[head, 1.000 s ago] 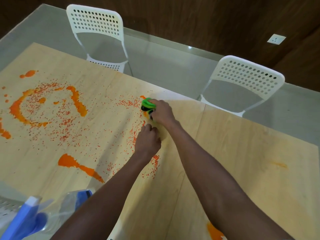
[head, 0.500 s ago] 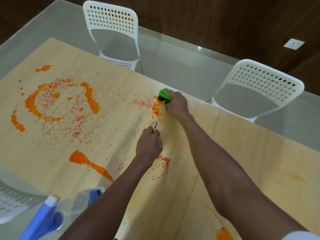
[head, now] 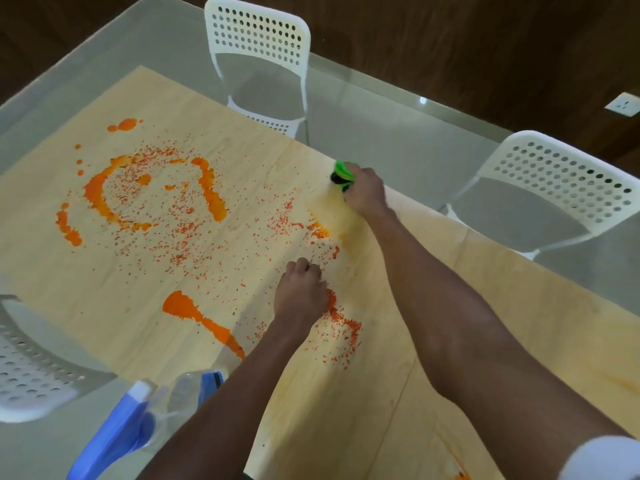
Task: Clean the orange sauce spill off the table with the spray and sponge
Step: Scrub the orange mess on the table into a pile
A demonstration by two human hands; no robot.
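Note:
My right hand (head: pixel 364 192) grips a green and black sponge (head: pixel 341 173) and holds it down on the pale wooden table top (head: pixel 519 341) near its far edge. A smeared, wet yellowish patch lies just behind the sponge. Orange sauce (head: pixel 211 188) forms a broken ring at the left, with a thick streak (head: pixel 201 320) nearer me and many small specks between. My left hand (head: pixel 301 292) rests on the table as a loose fist among the specks and holds nothing. A clear spray bottle with a blue trigger head (head: pixel 131 424) lies at the near left edge.
Two white perforated chairs stand beyond the table, one at the far middle (head: pixel 259 64), one at the far right (head: pixel 547 202). A third white chair (head: pixel 31 368) is at my near left. Glass (head: pixel 398 133) extends beyond the wood. A small orange smear (head: pixel 462 474) lies bottom right.
My right hand has pushed the sponge away from me toward the far edge, leaving a wiped, smeared streak. My left hand has stayed in place.

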